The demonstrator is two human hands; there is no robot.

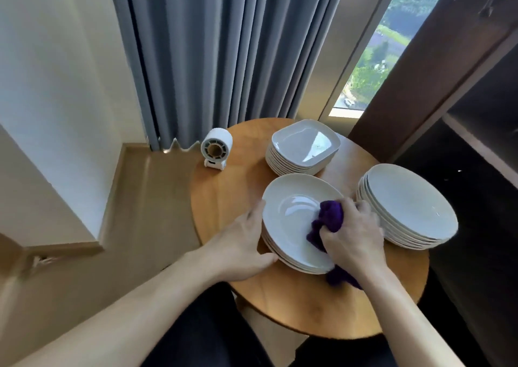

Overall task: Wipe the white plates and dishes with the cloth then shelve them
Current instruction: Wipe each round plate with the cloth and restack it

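Wipes the topmost deep white dish [291, 221] of the nearest stack at a round wooden table [224, 198]. Grips the purple cloth [332, 215] in the right hand [353, 235], fingers curled tight round the bunched fabric. Presses it onto the dish's inner right slope, directly under the knuckles, and lets a loose tail trail beneath the wrist, over the rim and onto the tabletop.

Steadies the stack with the left hand [241, 243], fingers spread and fairly straight against the left rim, thumb laid along the near edge, clamped on nothing.

Appears early in the job: three tall stacks on the table, nothing visibly shelved. Cannot tell which pieces, if any, already wiped.

Leaves untouched a stack of round plates [409, 207] just beside the right hand's fingertips, on its outer side, and a stack of square dishes [304, 145] further ahead of both hands.

Faces dark shelving [476, 156] well off to the right of the right hand, no crockery showing in its visible part.

Shares the table with a small white drum-shaped gadget [217, 149], ahead and left of the left hand, near the grey curtain [224, 52].
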